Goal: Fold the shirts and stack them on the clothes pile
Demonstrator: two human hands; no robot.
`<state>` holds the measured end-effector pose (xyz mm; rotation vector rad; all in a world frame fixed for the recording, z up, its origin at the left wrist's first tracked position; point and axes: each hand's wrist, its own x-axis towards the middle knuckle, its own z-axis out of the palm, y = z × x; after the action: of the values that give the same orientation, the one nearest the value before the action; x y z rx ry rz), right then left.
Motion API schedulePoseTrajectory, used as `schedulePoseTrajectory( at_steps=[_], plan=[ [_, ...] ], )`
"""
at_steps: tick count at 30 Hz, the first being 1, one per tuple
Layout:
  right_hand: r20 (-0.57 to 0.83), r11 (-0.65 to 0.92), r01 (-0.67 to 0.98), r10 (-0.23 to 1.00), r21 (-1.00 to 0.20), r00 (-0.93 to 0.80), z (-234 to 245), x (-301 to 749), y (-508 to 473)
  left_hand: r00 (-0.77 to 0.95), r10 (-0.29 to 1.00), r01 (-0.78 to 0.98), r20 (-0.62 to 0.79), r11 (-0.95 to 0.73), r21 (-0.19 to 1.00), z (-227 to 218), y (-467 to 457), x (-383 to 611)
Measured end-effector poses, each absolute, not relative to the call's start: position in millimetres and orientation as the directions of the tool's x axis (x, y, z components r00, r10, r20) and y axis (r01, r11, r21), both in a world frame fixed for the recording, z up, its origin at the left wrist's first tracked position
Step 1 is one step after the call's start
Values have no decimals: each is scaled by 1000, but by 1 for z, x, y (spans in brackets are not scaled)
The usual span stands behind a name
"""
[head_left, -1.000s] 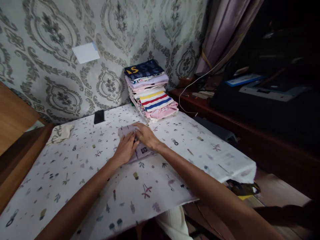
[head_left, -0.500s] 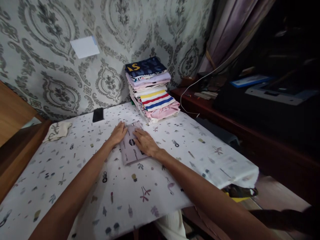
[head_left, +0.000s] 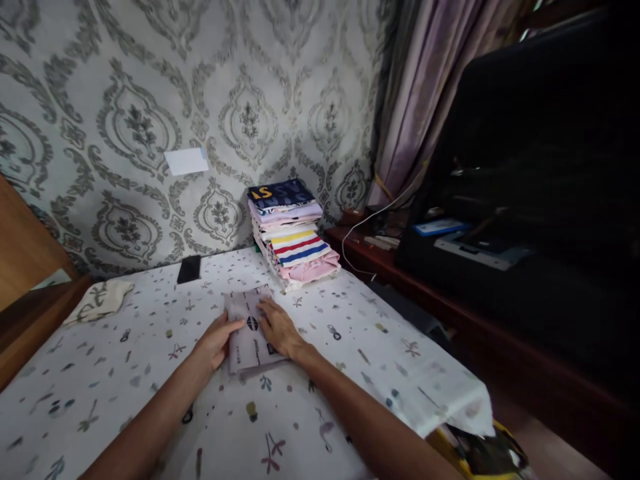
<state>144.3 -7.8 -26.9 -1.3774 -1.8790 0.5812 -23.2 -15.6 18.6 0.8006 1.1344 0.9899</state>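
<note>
Head | cloth (head_left: 249, 348) folded small, flat on desk (head_left: 360, 333), just in front of stack (head_left: 295, 240) | left grip (head_left: 216, 341) spread at its edge, right grip (head_left: 277, 328) spread flat on top | folding looks done; not yet on stack

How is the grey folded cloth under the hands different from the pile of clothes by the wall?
The pale grey folded cloth lies flat as one piece; the pile of folded clothes stands many layers high. The grey cloth has dark prints; the pile shows pink, navy and bright stripes. The left hand and right hand rest on the cloth; nothing touches the pile. Both are folded.
</note>
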Motion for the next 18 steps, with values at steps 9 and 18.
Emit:
schedulePoseTrajectory(
  at_steps=[9,18],
  plan=[
    [-95,-123,-376,991,-919,-93,-7,151,-17,304,941,-218,-148,220,951,77,-29,-29],
    [-189,-240,-375,968,-895,-167,20,176,-27,553,813,-101,-183,283,954,91,-41,-49]
  ],
)
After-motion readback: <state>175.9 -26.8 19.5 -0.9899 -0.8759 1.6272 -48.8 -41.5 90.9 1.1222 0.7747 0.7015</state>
